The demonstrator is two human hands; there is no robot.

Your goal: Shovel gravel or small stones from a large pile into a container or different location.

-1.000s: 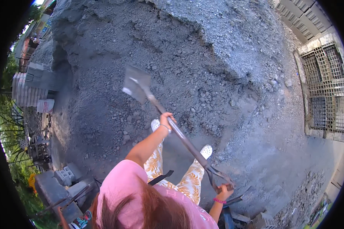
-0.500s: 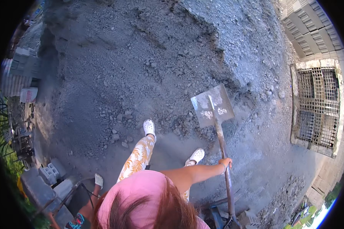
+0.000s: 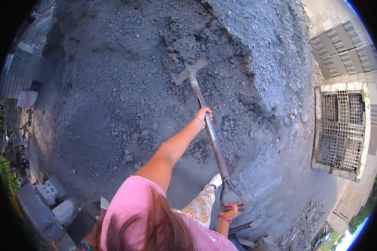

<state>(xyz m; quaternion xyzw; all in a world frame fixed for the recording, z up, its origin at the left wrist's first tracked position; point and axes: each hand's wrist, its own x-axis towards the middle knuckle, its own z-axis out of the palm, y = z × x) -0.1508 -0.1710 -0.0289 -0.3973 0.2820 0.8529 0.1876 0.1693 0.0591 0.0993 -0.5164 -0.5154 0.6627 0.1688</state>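
My left hand is closed around the middle of the shaft of a long square-bladed shovel. The left arm reaches forward, a thin band at its wrist. Lower down, my right hand, with a pink bracelet at its wrist, grips the crossbar of the shovel's D-shaped handle. The blade points away from me into a mound of grey gravel; only its upper edge shows, the rest being covered by loose material.
A framed grid screen lies on the right, with stacked concrete blocks behind it. Hollow blocks stand at lower left, close to part of another person. A white sack sits on the far left. Loose stones lie before the mound.
The shovel has swung left and forward, and its blade has gone from fully visible to partly buried in the gravel. My right hand has come into view on the handle.
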